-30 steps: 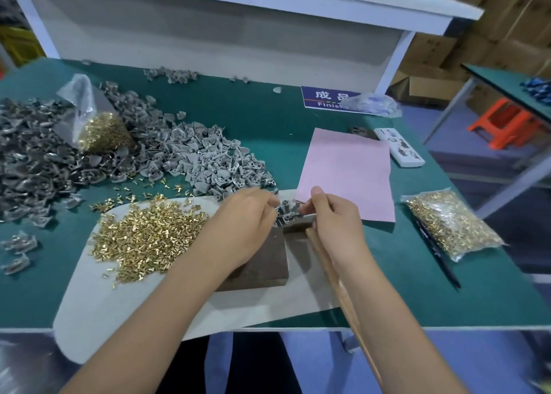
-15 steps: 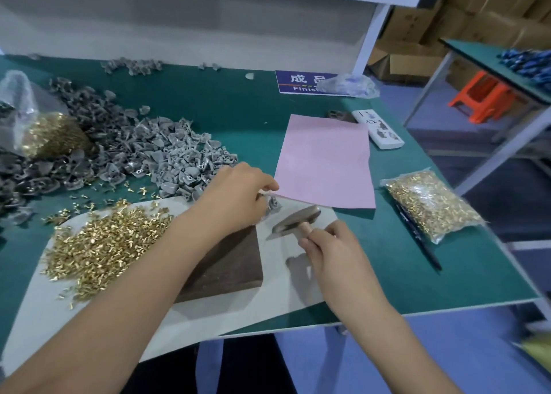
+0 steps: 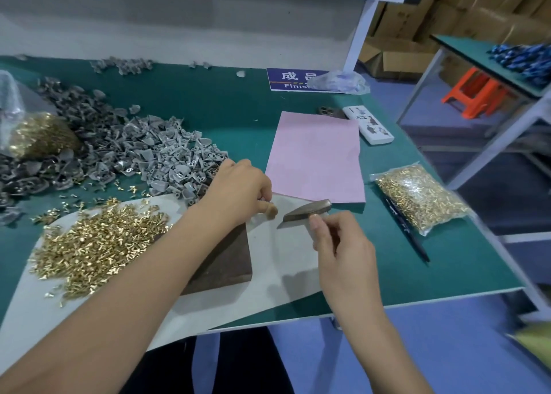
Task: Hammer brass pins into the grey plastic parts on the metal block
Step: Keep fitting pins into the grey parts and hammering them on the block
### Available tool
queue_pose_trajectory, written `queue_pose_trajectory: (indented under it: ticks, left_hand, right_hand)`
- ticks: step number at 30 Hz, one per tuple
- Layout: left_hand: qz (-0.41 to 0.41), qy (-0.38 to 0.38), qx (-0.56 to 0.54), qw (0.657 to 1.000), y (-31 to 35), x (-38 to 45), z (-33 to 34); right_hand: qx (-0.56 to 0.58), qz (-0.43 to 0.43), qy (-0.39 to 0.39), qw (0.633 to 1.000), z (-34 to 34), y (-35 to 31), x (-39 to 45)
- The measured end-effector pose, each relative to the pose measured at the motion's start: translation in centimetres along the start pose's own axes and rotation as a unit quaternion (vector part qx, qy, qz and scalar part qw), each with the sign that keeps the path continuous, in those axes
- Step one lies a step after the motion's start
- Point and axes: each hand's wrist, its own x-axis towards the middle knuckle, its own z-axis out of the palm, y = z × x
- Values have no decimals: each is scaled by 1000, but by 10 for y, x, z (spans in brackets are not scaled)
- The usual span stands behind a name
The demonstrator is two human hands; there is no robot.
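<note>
A dark metal block [image 3: 226,259] lies on a white sheet [image 3: 286,262] near the table's front edge. My left hand [image 3: 238,190] rests at the block's far right corner, fingers curled and thumb pinching a small grey plastic part that is mostly hidden. My right hand [image 3: 340,244] grips a hammer just under its steel head [image 3: 307,210], which hovers right of the block; the handle is hidden. Loose brass pins [image 3: 98,244] are heaped on the sheet to the left. A large pile of grey plastic parts [image 3: 167,158] lies behind them.
A pink paper [image 3: 316,158] lies behind the hammer. A bag of brass pins [image 3: 417,196] and a black pen [image 3: 408,232] sit at the right. A second pin bag [image 3: 38,137] sits far left. A white power strip [image 3: 368,124] and blue sign [image 3: 289,78] are at the back.
My right hand drew back from the block and took up the hammer, lifting its head beside the block. My left hand stayed at the block's corner. The camera turned right.
</note>
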Motion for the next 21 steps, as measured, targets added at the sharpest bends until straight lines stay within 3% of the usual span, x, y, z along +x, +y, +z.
queue_pose_trajectory:
  ticks: [9, 12, 15, 21]
  left_hand:
    - [11, -55, -73, 996, -6, 8, -9]
    - [7, 30, -93, 995, -5, -14, -29]
    - [-44, 123, -233, 964, -7, -72, -43]
    - [-145, 132, -313, 929, -15, -176, -28]
  right_hand:
    - [197, 101, -10, 975, 2, -7, -13]
    - [218, 116, -14, 969, 5, -11, -16]
    - [263, 134, -42, 955, 11, -19, -20]
    - [318, 105, -94, 938, 38, -39, -30]
